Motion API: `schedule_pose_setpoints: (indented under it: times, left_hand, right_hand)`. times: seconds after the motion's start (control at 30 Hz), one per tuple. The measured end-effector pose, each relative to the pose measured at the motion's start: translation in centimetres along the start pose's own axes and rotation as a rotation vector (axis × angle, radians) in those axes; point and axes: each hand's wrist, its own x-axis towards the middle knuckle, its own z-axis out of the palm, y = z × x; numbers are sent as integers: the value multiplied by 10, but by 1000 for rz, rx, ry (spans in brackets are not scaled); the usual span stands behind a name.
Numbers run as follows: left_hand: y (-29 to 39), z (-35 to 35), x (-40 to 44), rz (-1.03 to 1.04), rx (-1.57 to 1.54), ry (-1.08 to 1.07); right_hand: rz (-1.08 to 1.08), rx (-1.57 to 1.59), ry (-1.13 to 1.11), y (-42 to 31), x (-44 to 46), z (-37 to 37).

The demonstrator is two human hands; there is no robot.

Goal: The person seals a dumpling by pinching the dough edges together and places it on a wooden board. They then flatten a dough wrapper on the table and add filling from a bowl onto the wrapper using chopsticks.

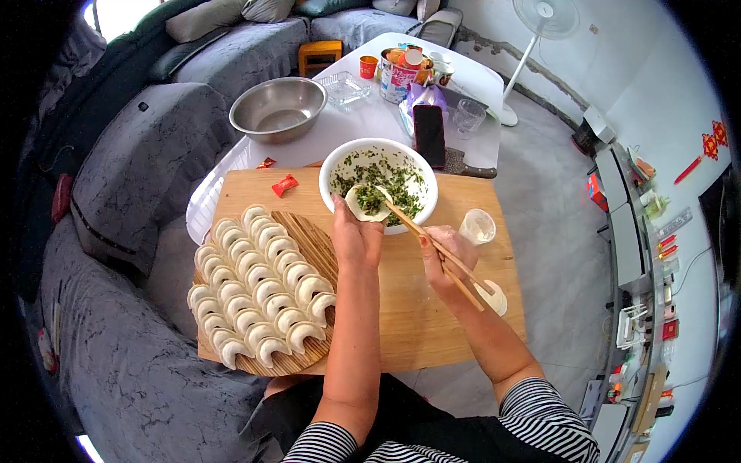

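Note:
A round dough wrapper (355,207) with green filling on it lies in my left hand (357,235), at the near rim of the white bowl (330,158). Chopped green filling (397,181) is spread inside that bowl. My right hand (450,258) is closed around a pair of wooden chopsticks (432,243), whose tips touch the filling on the wrapper. Rows of folded dumplings (262,285) cover a round wooden tray (309,231) on the left. Partly behind the chopsticks and right forearm, more wrappers (494,299) lie on the wooden board (417,332).
Right of the bowl stands a small clear cup (478,227). Behind it are a phone (429,135), a cleaver (467,165) and a glass (468,117). A steel basin (279,109) sits back left; a red packet (285,185) lies on the board.

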Motion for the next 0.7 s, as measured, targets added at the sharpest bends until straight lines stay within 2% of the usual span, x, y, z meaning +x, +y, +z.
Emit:
schedule_pose_setpoints:
  times: [0.1, 0.33, 0.4, 0.53, 0.7]
  left_hand:
    - [0, 1, 0, -11, -12, 14]
    - [2, -1, 0, -29, -78, 15]
    - [2, -3, 1, -29, -85, 7]
    - [2, -2, 0, -43, -82, 23]
    - [3, 0, -1, -40, -76, 23]
  right_hand:
    - [130, 34, 67, -11, 6, -6]
    - [178, 86, 34, -10, 9, -9]
    - [323, 155, 106, -5, 9, -11]
    - [229, 56, 80, -6, 21, -13]
    - [294, 189, 76, -5, 15, -11]
